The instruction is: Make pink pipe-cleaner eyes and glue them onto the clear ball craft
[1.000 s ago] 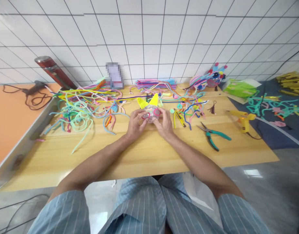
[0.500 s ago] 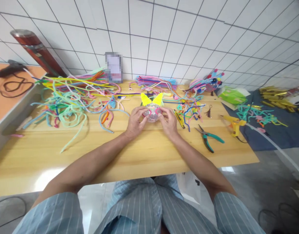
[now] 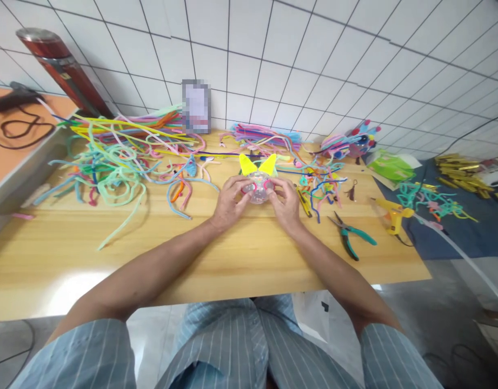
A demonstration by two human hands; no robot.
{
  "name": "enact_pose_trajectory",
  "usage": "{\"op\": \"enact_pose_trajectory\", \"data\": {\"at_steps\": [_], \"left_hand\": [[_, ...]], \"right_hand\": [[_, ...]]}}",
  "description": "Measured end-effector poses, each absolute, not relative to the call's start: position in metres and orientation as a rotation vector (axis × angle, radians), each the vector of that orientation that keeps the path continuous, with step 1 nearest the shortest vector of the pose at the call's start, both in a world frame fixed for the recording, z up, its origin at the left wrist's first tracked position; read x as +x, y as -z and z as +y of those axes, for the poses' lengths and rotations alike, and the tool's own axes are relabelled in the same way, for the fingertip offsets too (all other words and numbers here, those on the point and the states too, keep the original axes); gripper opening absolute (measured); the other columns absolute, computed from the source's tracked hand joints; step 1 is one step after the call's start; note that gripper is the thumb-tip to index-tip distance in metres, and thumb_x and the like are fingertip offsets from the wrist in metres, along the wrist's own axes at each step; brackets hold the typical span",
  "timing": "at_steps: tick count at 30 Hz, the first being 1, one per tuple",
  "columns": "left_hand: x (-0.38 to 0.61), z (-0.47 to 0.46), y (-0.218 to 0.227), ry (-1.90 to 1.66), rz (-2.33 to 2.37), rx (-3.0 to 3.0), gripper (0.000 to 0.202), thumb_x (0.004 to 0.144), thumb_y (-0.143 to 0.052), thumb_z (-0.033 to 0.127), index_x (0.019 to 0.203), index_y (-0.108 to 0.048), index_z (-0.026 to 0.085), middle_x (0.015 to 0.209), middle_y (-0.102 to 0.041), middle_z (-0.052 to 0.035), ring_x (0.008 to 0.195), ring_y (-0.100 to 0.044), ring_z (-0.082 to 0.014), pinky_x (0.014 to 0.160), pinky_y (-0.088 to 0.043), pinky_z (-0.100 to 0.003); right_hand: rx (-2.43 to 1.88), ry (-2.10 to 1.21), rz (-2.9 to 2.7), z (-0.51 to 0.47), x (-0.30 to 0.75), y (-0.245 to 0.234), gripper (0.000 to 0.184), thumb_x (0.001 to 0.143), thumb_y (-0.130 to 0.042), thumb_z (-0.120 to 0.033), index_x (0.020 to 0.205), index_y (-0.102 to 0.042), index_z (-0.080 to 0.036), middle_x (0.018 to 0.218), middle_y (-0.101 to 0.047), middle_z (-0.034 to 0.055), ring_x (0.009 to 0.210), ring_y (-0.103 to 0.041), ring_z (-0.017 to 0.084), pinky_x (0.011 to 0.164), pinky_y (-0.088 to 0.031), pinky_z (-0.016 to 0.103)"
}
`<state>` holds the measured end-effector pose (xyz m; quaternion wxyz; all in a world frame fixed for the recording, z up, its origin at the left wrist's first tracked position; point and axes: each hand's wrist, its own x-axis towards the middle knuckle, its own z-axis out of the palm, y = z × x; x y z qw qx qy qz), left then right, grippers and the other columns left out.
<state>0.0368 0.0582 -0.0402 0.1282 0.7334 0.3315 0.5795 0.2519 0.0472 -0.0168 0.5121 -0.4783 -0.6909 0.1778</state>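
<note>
Between my two hands is a clear plastic ball [image 3: 258,195] with two pointed yellow ears [image 3: 267,164] on top and a pink ring on each side. My left hand [image 3: 231,202] grips its left side, thumb and fingers closed at the pink ring. On the opposite side my right hand [image 3: 286,203] pinches it in the same way. Several pipe cleaners [image 3: 327,186] lie just right of my right hand, by a yellow cutter [image 3: 303,201]. Parts of the ball are hidden behind my fingers.
Teal-handled pliers [image 3: 351,235] and a yellow glue gun [image 3: 393,215] lie on the right of the wooden table [image 3: 249,265]. Tangled pipe cleaners [image 3: 114,162] cover the back left. A blurred-out upright panel [image 3: 197,106] leans on the tiled wall near a red-brown cylinder [image 3: 64,70].
The whole view has shifted and tilted slightly. Both hands still hold the eared ball in nearly the same place, with their grip looking the same.
</note>
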Motion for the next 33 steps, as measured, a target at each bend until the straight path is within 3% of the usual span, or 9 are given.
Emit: {"op": "enact_pose_trajectory", "data": {"at_steps": [8, 14, 33], "left_hand": [[0.035, 0.056, 0.04, -1.586, 1.07, 2.135, 0.03, 0.112, -0.068, 0.043, 0.136, -0.073, 0.025, 0.132, -0.078, -0.0115, 0.126, -0.074, -0.0265, 0.113, -0.062, -0.05], [0.035, 0.053, 0.037, -1.653, 1.045, 2.14, 0.027, 0.111, -0.071, 0.037, 0.136, -0.071, 0.026, 0.129, -0.079, -0.0093, 0.125, -0.075, -0.0243, 0.112, -0.063, -0.046], [0.03, 0.051, 0.038, -1.558, 1.132, 2.203, 0.029, 0.111, -0.071, 0.045, 0.136, -0.073, 0.03, 0.132, -0.075, -0.0096, 0.125, -0.074, -0.0258, 0.113, -0.062, -0.051]], "right_hand": [[-1.161, -0.472, -1.633, 0.044, 0.25, 0.015, 0.03, 0.105, -0.072, -0.048, 0.126, -0.077, -0.028, 0.132, -0.077, 0.012, 0.125, -0.074, 0.029, 0.091, -0.073, 0.044], [-1.148, -0.485, -1.669, 0.043, 0.253, 0.009, 0.028, 0.105, -0.073, -0.044, 0.128, -0.076, -0.028, 0.133, -0.077, 0.0118, 0.124, -0.074, 0.029, 0.089, -0.073, 0.042], [-1.07, -0.464, -1.669, 0.044, 0.258, 0.026, 0.034, 0.111, -0.065, -0.054, 0.134, -0.075, -0.031, 0.138, -0.077, 0.0112, 0.133, -0.072, 0.031, 0.113, -0.067, 0.055]]}}
